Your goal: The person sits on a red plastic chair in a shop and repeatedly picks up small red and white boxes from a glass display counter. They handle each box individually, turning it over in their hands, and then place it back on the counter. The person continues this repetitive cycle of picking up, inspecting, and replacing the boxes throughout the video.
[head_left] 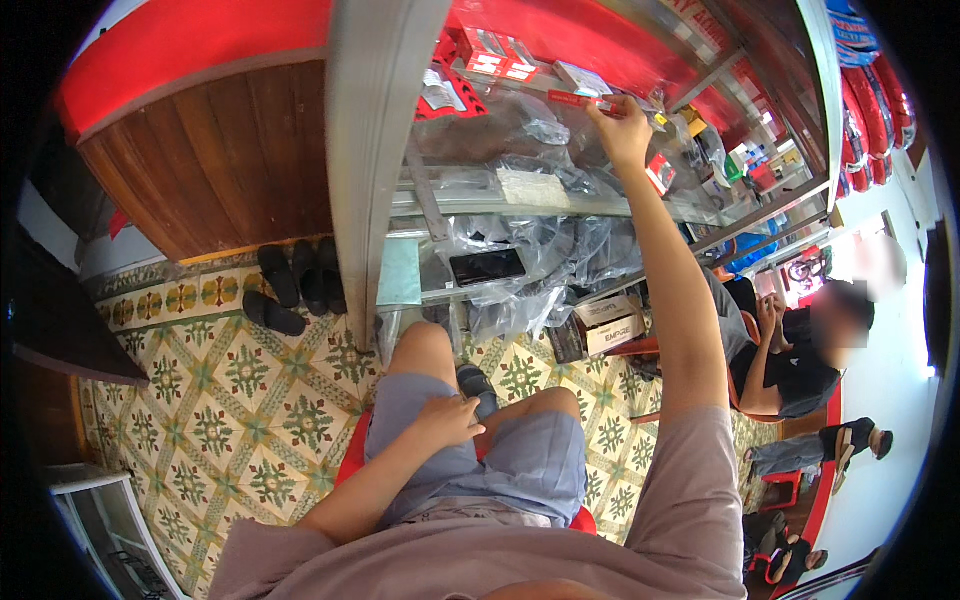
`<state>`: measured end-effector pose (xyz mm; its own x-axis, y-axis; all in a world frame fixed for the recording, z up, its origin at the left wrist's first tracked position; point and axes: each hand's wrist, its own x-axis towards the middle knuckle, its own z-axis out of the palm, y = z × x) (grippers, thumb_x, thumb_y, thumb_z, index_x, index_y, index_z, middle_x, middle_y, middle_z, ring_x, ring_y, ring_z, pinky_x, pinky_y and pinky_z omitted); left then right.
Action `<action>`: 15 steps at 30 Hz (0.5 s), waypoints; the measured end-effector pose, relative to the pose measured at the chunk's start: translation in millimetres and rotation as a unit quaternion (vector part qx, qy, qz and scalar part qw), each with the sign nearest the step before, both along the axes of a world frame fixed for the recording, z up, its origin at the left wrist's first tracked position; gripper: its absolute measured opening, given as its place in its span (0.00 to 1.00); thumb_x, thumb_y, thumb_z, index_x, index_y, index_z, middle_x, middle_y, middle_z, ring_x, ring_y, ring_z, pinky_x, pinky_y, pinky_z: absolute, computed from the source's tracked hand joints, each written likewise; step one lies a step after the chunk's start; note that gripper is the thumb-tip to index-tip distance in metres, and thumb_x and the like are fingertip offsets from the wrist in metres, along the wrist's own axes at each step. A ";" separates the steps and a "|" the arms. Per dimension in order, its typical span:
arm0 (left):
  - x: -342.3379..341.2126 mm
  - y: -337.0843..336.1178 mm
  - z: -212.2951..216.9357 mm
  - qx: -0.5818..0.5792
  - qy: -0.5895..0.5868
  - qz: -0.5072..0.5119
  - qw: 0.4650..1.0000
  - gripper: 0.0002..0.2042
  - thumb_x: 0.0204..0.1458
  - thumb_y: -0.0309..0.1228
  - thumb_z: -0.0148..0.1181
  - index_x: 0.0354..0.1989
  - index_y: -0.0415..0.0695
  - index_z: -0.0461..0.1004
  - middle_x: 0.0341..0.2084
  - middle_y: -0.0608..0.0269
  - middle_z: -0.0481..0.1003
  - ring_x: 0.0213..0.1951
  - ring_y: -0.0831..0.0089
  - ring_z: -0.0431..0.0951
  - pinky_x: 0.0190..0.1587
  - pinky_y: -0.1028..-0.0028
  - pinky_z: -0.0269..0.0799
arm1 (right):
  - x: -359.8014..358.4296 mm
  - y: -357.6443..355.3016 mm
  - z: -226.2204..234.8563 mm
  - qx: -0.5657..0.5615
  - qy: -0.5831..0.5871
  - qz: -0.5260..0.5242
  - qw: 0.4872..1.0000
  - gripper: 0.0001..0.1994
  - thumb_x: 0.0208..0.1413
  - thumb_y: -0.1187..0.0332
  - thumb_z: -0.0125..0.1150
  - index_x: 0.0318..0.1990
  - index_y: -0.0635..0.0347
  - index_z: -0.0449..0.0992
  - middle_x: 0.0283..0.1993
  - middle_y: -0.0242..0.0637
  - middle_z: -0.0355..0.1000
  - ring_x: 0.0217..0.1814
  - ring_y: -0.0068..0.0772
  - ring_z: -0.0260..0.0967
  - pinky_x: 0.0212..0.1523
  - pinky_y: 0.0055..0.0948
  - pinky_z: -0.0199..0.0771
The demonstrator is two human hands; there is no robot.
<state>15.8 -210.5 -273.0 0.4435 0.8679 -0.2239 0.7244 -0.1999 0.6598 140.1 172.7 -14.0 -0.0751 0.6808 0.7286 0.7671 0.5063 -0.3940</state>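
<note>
My right hand point(625, 135) is stretched forward into a glass display case, with the fingertips closed around one end of a slim red box point(572, 98). Just beyond it lies a white and blue box point(582, 80) on the shelf. To its left sit red and white boxes point(497, 53) and a red and white packet point(443, 92). Crumpled clear plastic point(545, 130) lies below the slim box. Down on my lap, my left hand point(450, 420) rests against my thigh with its fingers loosely extended, holding nothing.
A metal post point(375, 170) borders the case on the left. On the lower shelf are a black phone point(487, 267) and plastic bags point(590, 250). Cartons point(610, 325) stand beneath. Black sandals point(285, 290) lie on the tiles. A seated person point(800, 360) is at right.
</note>
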 end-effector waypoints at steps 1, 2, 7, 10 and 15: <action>-2.2 0.6 0.0 -0.005 0.007 -0.004 1.000 0.28 0.46 0.48 0.57 0.51 0.41 0.68 0.36 0.50 0.76 0.38 0.56 0.78 0.39 0.56 0.72 | -7.6 9.5 -0.1 -0.013 -0.016 -0.017 1.000 0.27 0.33 0.47 0.72 0.35 0.61 0.77 0.31 0.44 0.76 0.34 0.40 0.75 0.38 0.34 0.73; -4.4 1.0 -0.1 -0.011 0.015 -0.006 1.000 0.28 0.46 0.48 0.57 0.52 0.42 0.68 0.36 0.50 0.76 0.38 0.56 0.77 0.38 0.57 0.72 | -15.8 18.8 -1.3 -0.027 -0.031 -0.031 0.999 0.27 0.33 0.47 0.72 0.34 0.61 0.77 0.31 0.44 0.76 0.34 0.41 0.75 0.39 0.34 0.73; -7.0 1.1 -10.6 0.003 -0.015 0.007 1.000 0.29 0.48 0.50 0.56 0.51 0.39 0.67 0.32 0.47 0.75 0.36 0.52 0.76 0.37 0.58 0.71 | -45.8 65.6 -2.8 -0.119 -0.106 -0.040 0.986 0.29 0.31 0.43 0.72 0.36 0.58 0.80 0.35 0.45 0.77 0.40 0.39 0.75 0.43 0.34 0.72; -8.2 2.0 -10.9 -0.004 -0.012 0.015 1.000 0.28 0.48 0.49 0.57 0.51 0.39 0.67 0.32 0.47 0.75 0.36 0.53 0.76 0.37 0.58 0.71 | -60.2 90.8 -7.8 -0.132 -0.155 0.012 0.979 0.27 0.34 0.46 0.72 0.38 0.58 0.80 0.37 0.47 0.77 0.41 0.38 0.75 0.43 0.33 0.72; -4.8 3.9 -14.4 -0.022 -0.016 0.018 0.999 0.28 0.47 0.47 0.58 0.52 0.39 0.66 0.33 0.47 0.75 0.37 0.53 0.76 0.38 0.59 0.71 | -46.5 150.8 -24.1 -0.183 -0.157 0.068 0.968 0.21 0.42 0.59 0.69 0.45 0.56 0.77 0.40 0.43 0.77 0.42 0.35 0.75 0.44 0.31 0.72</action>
